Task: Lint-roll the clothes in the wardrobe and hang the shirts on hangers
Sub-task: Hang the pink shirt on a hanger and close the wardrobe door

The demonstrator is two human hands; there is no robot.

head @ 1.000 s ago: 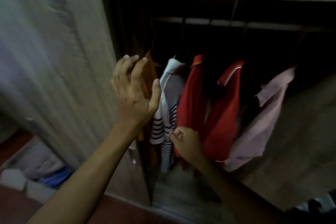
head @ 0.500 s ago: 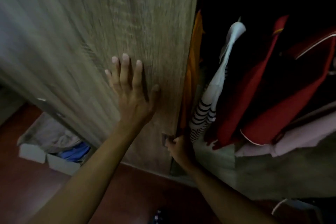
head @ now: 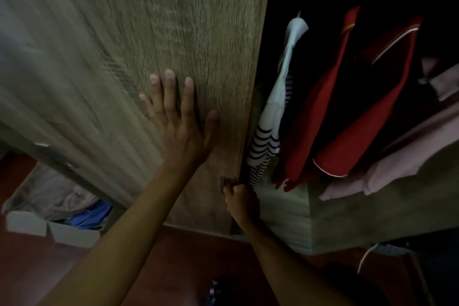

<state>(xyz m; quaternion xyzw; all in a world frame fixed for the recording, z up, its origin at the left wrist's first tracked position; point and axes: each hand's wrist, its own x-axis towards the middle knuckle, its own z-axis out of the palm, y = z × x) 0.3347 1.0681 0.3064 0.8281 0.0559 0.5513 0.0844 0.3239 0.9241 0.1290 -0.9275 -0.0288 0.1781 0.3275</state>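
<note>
A wood-grain wardrobe door [head: 173, 32] fills the left and middle of the view. My left hand [head: 178, 119] presses flat on it with straight, spread fingers. My right hand [head: 239, 197] is curled at the door's lower edge, gripping the small dark door handle [head: 226, 182]. Inside the dark opening to the right hang a white shirt with navy stripes [head: 270, 119], two red garments [head: 347, 119] and a pale pink garment [head: 409, 151]. No lint roller is in view.
A white box [head: 52, 228] with grey and blue fabric sits on the reddish floor [head: 173, 263] at lower left. The wardrobe's light inner base [head: 347, 221] runs below the clothes. A white cord [head: 365, 256] lies at lower right.
One second ago my left hand was raised near the clothes; it now lies flat on the door. The door now covers the orange garment. My right hand went from the striped shirt to the handle.
</note>
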